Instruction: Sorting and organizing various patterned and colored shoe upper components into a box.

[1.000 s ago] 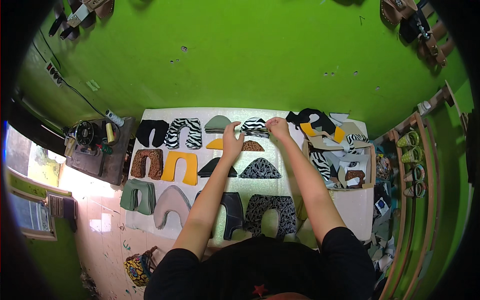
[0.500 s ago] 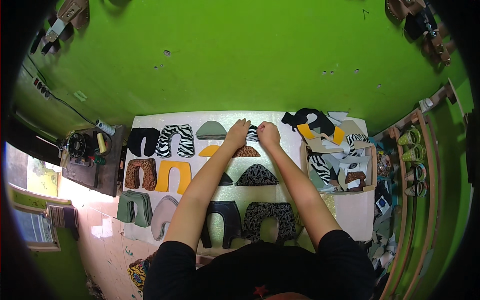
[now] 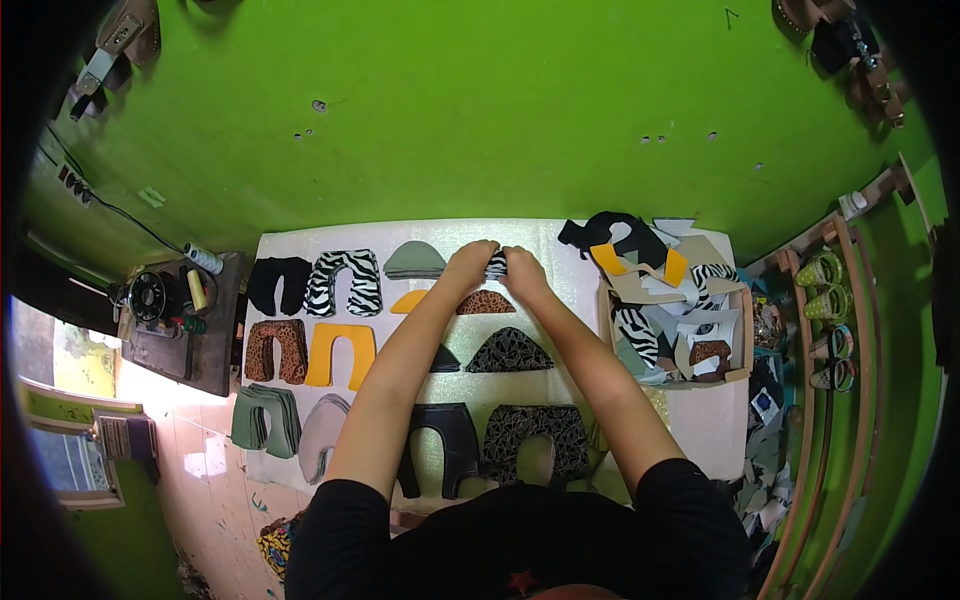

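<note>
Our left hand (image 3: 468, 262) and right hand (image 3: 522, 270) pinch the zebra piece (image 3: 497, 263) together; we judge a careless tug could scatter the brown piece (image 3: 486, 302) just beside it.

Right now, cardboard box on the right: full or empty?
Full. The cardboard box is heaped with loose cut pieces, zebra-striped, black, yellow, grey and brown, and some stick out past its far rim.
</note>
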`<state>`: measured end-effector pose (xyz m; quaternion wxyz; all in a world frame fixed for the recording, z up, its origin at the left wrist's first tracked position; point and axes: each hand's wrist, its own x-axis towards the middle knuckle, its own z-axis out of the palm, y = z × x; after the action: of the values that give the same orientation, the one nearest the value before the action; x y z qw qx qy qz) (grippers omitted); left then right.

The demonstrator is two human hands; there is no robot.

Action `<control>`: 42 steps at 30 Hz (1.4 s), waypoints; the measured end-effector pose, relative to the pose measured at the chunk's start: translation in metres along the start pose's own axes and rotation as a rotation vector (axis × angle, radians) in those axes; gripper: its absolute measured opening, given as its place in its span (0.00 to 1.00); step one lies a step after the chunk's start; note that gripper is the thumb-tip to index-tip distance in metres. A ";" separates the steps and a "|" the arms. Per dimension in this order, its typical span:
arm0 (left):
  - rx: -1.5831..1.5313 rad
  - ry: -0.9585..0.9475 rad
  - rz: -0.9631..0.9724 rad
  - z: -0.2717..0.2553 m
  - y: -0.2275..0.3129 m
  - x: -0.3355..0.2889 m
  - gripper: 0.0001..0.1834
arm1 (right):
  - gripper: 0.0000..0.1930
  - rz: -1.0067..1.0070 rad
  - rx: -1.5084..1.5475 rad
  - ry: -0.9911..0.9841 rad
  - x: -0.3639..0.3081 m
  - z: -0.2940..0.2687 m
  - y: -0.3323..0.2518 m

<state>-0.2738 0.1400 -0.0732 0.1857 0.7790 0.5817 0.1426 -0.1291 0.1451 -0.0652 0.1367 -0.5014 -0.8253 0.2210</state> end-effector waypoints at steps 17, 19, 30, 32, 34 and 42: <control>-0.017 0.242 0.156 -0.013 0.149 0.004 0.29 | 0.17 -0.102 0.163 0.396 -0.101 -0.117 0.044; -0.082 0.186 0.153 0.005 0.182 0.013 0.26 | 0.15 -0.052 0.177 0.499 -0.118 -0.134 0.065; 0.130 0.095 0.143 0.081 0.276 0.041 0.34 | 0.16 0.230 0.248 0.568 -0.140 -0.203 0.194; 0.186 0.108 0.127 0.086 0.277 0.045 0.33 | 0.18 0.240 0.199 0.604 -0.125 -0.212 0.215; 0.213 0.122 0.110 0.091 0.275 0.044 0.32 | 0.23 0.322 0.288 0.564 -0.105 -0.219 0.227; 0.246 0.208 0.123 0.092 0.278 0.040 0.38 | 0.25 0.531 0.172 0.430 -0.029 -0.192 0.304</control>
<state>0.0146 0.0963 -0.0281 0.0186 0.8110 0.5621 0.1614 0.2036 0.2842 -0.0523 0.2869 -0.7203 -0.5967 0.2068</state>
